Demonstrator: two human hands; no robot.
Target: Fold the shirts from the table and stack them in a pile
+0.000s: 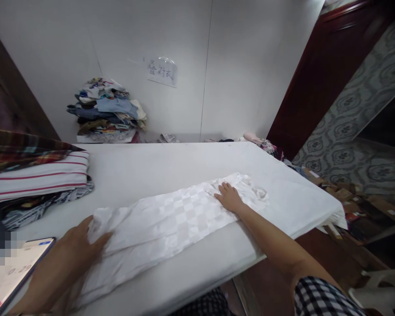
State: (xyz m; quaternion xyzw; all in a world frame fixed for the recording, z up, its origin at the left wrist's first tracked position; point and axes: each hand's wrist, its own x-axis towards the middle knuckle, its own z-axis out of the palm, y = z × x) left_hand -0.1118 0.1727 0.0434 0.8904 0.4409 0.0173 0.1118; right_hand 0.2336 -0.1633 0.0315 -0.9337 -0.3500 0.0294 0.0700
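A white garment with a checkered weave [184, 213] lies in a long, narrow, wrinkled strip across the white-covered table [145, 164]. My left hand [75, 245] is at the garment's left end, thumb and fingers apart around its edge, slightly blurred; the fingertips are partly hidden, so what they grip is unclear. Near the other end, my right hand [229, 197] rests flat on the fabric with its fingers spread. Beyond it the cloth is bunched toward the right.
Folded clothes [39, 177] are stacked at the left, with a phone [16, 272] in front. A taller clothes pile [108, 109] stands at the back by the wall. More clothes [263, 142] lie along the right back edge; boxes [380, 206] sit beyond.
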